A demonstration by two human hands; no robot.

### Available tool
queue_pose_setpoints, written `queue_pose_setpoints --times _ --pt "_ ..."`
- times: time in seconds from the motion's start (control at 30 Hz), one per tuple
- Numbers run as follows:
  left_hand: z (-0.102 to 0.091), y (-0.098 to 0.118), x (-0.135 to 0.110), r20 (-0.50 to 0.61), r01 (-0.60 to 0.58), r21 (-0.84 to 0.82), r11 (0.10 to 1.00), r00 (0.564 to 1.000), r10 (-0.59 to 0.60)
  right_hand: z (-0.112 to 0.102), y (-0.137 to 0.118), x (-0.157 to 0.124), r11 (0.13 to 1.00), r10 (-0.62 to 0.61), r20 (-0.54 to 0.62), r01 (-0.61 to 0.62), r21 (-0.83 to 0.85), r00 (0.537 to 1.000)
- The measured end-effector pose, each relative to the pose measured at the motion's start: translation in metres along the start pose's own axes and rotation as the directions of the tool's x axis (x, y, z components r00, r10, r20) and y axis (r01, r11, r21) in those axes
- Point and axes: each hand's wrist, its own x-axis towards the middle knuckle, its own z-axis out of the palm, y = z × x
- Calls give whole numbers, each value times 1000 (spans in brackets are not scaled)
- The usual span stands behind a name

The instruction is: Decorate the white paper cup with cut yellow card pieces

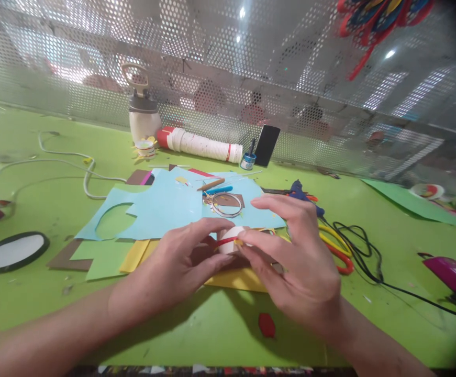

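Observation:
Over the front of a pile of coloured paper, my left hand (188, 256) grips a small white paper cup (229, 245) with a red band round it, tilted on its side. My right hand (296, 256) pinches a tiny yellow paper piece (238, 242) against the cup's side, its upper fingers raised off it. Behind the hands, light blue paper sheets (165, 204) carry a brown pencil-like stick (211, 184), a blue pen-like tool (218, 191) and a round hoop (226, 204). Nearer me, a red paper scrap (267, 325) lies on the green table (196, 335).
A pump bottle (143, 118), a stack of paper cups (200, 144), a small decorated cup (145, 149), a glue jar (248, 159) and a phone (267, 145) stand along the back. On the right are a blue glue gun (300, 192), orange-handled scissors (340, 259) and black cable (369, 251).

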Motion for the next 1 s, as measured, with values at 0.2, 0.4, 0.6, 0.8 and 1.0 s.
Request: queue_pose_setpoints --times 0.2,0.4,0.6,0.8,1.0 --pt "4 -2 1 26 41 -100 994 999 -39 3 3 1 992 49 34 -52 111 998" --pt "-1 1 7 106 120 -295 948 990 -93 -9 11 6 944 214 113 -235 231 970" --pt "-2 -2 10 227 214 -382 899 965 -133 -18 15 7 947 158 301 -230 223 940" --pt "-2 -4 10 311 293 -408 865 935 -170 -18 15 5 953 97 385 -197 230 918" --pt "-4 -2 9 403 363 -358 860 891 -209 -19 15 3 968 66 467 -171 186 882"
